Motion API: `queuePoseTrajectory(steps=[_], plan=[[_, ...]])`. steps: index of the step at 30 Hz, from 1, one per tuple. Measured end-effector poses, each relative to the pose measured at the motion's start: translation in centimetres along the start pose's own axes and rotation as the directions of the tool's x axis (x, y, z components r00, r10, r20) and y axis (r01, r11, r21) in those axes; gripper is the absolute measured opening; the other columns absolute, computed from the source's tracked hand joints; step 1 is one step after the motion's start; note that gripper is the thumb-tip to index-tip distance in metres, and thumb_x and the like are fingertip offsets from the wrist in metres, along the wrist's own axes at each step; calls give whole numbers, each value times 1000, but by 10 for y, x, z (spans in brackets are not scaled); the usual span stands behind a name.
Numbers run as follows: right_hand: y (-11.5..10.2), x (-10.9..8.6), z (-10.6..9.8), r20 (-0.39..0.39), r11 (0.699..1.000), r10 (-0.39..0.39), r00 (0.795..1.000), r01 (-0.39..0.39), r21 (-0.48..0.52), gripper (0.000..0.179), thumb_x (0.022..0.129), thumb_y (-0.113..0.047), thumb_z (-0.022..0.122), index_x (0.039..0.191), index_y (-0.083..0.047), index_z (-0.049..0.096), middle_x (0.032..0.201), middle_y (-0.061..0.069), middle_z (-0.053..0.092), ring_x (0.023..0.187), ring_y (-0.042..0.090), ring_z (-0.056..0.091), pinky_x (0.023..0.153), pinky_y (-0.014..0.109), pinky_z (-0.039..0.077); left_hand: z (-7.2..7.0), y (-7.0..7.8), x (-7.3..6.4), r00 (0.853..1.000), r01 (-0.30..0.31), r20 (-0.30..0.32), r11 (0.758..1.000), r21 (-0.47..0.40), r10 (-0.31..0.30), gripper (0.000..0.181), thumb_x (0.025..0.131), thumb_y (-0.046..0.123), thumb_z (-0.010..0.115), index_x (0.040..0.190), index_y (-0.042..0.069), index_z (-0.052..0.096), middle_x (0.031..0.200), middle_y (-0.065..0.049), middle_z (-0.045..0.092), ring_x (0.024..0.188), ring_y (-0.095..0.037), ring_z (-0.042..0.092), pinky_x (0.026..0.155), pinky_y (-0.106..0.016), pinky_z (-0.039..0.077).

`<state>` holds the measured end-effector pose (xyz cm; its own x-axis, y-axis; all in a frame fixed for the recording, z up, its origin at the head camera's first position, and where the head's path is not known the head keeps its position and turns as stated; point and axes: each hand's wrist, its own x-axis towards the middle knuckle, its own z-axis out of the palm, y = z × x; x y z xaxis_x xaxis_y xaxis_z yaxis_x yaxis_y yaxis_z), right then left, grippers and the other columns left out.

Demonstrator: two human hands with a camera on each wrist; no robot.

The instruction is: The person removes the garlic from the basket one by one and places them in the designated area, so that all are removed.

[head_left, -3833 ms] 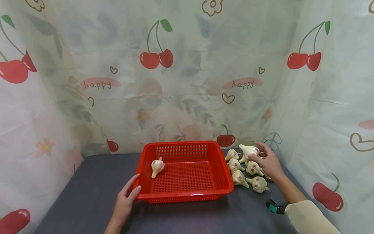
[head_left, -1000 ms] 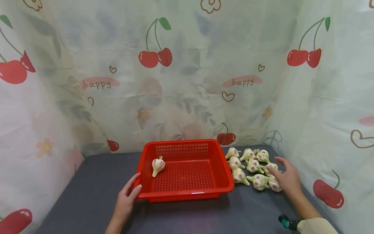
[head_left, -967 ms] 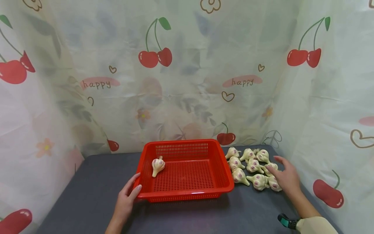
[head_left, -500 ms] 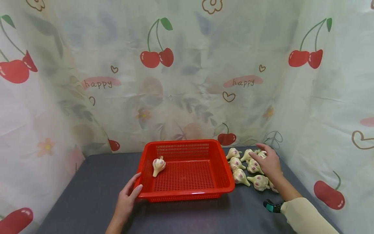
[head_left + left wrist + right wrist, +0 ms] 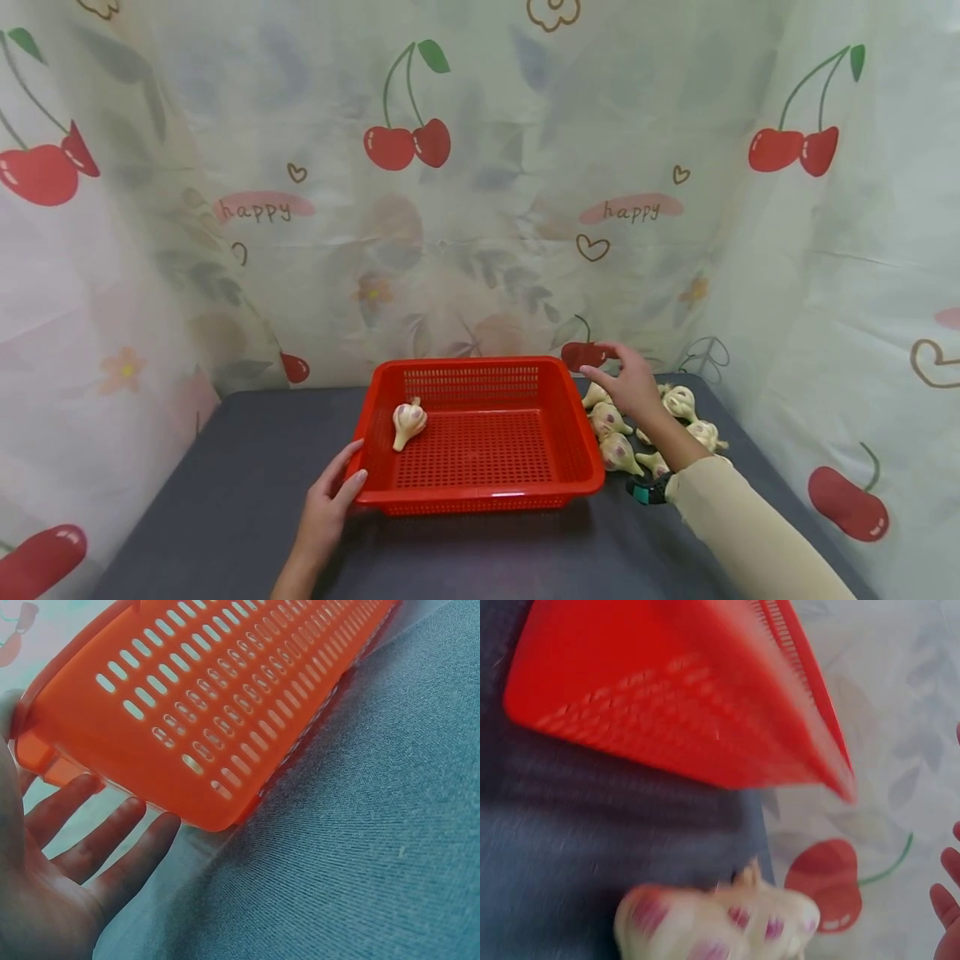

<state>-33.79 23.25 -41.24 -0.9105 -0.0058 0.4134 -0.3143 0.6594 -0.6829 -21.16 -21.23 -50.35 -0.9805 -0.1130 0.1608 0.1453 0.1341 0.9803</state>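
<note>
A red perforated plastic basket [image 5: 480, 493] stands on the dark table, with one garlic bulb [image 5: 408, 423] lying inside at its left. My left hand [image 5: 318, 508] holds the basket's near left corner by the rim; in the left wrist view, that hand's other fingers [image 5: 112, 829] lie against the outside wall. Over the basket's far right corner hovers my right hand [image 5: 630, 383], thumb and fingers spread, nothing between them. Below it, several garlic bulbs [image 5: 618, 454] lie to the right of the basket, partly covered by the arm. In the right wrist view, blurred garlic bulbs [image 5: 727, 922] show near the basket's wall.
A patterned curtain [image 5: 480, 275] encloses the table at the back and both sides. The dark table top [image 5: 277, 450] extends left of the basket and in front of it. A black and teal strap [image 5: 647, 490] is at my right wrist.
My right hand was holding a garlic bulb above the others earlier, then let it go. Since then it has moved left across the bulbs to the basket's far right corner. My left hand stays put.
</note>
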Motion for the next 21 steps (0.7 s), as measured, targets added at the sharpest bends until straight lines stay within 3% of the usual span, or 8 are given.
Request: queuePoseTrajectory(steps=[6, 13, 18, 21], plan=[[-21, 18, 23, 55, 998, -50, 997, 48, 35, 52, 86, -33, 75, 127, -6, 58, 113, 14, 63, 101, 33, 58, 86, 48, 49, 0, 3, -1, 1000, 2, 6, 1000, -1, -2, 49, 98, 22, 59, 145, 13, 46, 143, -15, 46, 115, -29, 53, 83, -21, 50], [-39, 31, 51, 191, 999, -24, 981, 15, 47, 57, 88, -33, 73, 135, -8, 53, 134, 14, 53, 119, 36, 49, 96, 51, 42, -1, 4, -1, 1000, -10, -12, 1000, 13, 10, 50, 97, 23, 62, 143, 13, 49, 142, -14, 47, 115, -29, 54, 82, -20, 49], [-55, 37, 74, 260, 999, 11, 966, -20, 31, 59, 88, -36, 72, 137, -10, 52, 138, 12, 51, 121, 33, 49, 96, 50, 43, -1, 5, -1, 1000, -15, -17, 1000, 20, 16, 49, 97, 22, 62, 143, 13, 49, 143, -13, 47, 117, -28, 53, 83, -19, 49], [-63, 39, 87, 298, 998, -19, 954, 1, 60, 57, 89, -33, 72, 136, -8, 53, 137, 14, 51, 121, 35, 50, 96, 51, 43, -1, 4, -2, 1000, -12, -13, 1000, 8, 13, 49, 97, 21, 62, 144, 13, 49, 143, -14, 47, 117, -28, 52, 83, -19, 49]])
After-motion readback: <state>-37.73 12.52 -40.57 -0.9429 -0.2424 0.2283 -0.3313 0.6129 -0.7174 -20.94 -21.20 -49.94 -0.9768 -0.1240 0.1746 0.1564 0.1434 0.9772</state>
